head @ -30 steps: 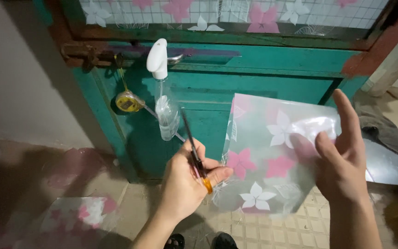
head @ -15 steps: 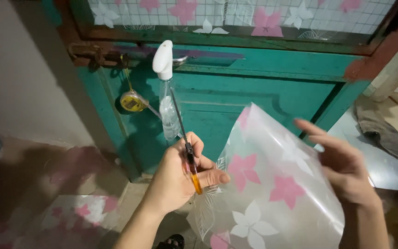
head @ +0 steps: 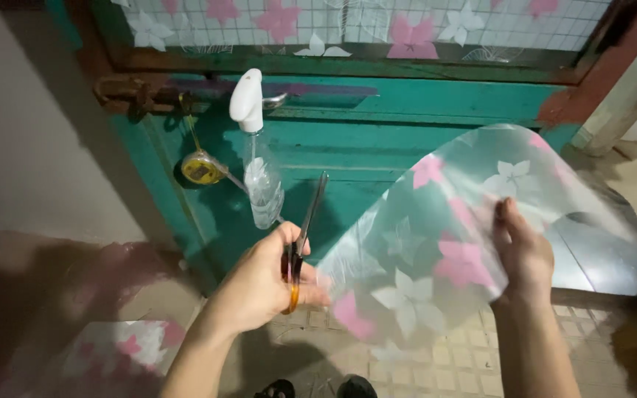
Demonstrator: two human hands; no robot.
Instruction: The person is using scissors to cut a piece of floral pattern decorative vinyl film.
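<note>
- Film (head: pixel 436 250), translucent with pink and white flowers, curls in mid-air before the green door (head: pixel 407 140), right of centre.
- Right hand (head: pixel 521 254) grips its right part, fingers closed on the sheet.
- Left hand (head: pixel 263 284) pinches the film's left edge and clasps scissors (head: pixel 302 239), blades pointing up.
- Spray bottle (head: pixel 258 151) hangs on the door, far left of the film; yellow tape measure (head: pixel 202 169) beside it.

Both forearms bare, no sleeves; dark shoes (head: pixel 315 388) below.
</note>
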